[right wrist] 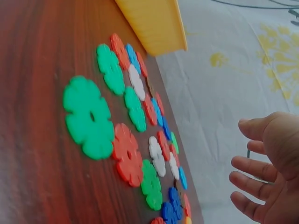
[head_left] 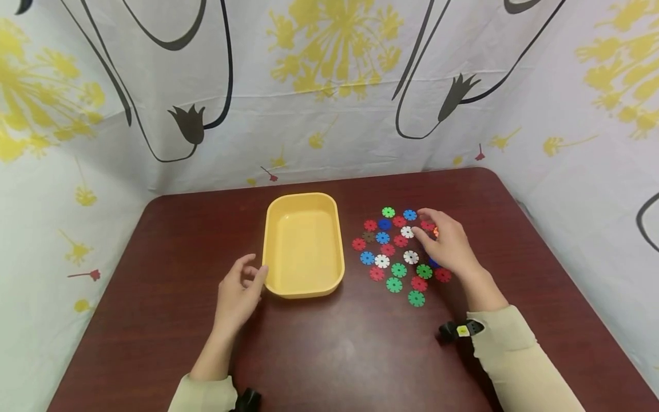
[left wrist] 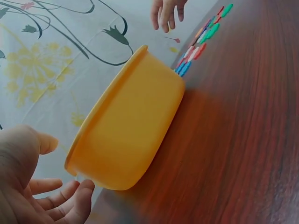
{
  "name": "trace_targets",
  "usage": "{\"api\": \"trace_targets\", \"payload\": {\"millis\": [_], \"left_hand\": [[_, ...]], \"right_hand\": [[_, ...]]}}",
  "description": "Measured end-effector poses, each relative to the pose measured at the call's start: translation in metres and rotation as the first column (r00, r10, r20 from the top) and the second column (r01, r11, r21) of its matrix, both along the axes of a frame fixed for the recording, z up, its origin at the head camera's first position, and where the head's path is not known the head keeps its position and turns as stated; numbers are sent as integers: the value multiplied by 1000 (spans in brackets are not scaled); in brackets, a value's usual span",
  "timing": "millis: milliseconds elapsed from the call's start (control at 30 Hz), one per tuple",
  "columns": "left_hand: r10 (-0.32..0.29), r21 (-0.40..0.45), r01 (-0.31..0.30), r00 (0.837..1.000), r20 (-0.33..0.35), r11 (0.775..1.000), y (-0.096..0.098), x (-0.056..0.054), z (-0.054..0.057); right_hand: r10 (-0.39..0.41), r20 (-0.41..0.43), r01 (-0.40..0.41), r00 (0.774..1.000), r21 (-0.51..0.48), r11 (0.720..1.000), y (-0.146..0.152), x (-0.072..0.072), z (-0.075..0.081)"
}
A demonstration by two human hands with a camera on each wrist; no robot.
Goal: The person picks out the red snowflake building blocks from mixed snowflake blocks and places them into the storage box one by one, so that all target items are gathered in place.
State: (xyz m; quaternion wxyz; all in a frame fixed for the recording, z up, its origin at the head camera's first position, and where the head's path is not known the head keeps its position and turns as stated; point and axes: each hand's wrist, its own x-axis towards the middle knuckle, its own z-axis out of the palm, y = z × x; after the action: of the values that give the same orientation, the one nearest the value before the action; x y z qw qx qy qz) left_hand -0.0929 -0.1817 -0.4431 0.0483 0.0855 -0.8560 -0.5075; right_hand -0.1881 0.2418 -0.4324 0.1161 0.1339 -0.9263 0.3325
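Flat, notched plastic discs in green, red, blue, white and brown lie spread on the table right of a yellow tray. My right hand is over the right side of the discs, its fingers loosely bent and nothing held. In the right wrist view a green disc and a red disc lie nearest the camera, with the hand off to the right. My left hand is beside the tray's lower left corner, fingers relaxed, fingertips close to the rim. The tray stands upright on the table.
The dark red wooden table has a rounded far right corner. Behind it hangs a white cloth with yellow and grey flower prints. A black wrist camera is strapped at the right sleeve, another at the left.
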Motion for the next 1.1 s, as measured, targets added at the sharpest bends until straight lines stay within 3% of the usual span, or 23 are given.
{"api": "trace_targets", "payload": {"millis": [300, 567, 933, 1100], "left_hand": [[6, 188, -18, 998, 66, 982, 6, -5, -8], [4, 343, -39, 995, 102, 938, 8, -8, -8], [-9, 349, -28, 995, 103, 937, 12, -10, -7], [-11, 350, -27, 994, 107, 936, 13, -9, -8]], "right_hand": [[-8, 38, 10, 999, -55, 998, 8, -18, -7], [-24, 98, 31, 995, -72, 997, 19, -32, -18], [-68, 161, 78, 985, -59, 995, 35, -44, -29], [-53, 195, 60, 979, -32, 998, 37, -46, -33]]}}
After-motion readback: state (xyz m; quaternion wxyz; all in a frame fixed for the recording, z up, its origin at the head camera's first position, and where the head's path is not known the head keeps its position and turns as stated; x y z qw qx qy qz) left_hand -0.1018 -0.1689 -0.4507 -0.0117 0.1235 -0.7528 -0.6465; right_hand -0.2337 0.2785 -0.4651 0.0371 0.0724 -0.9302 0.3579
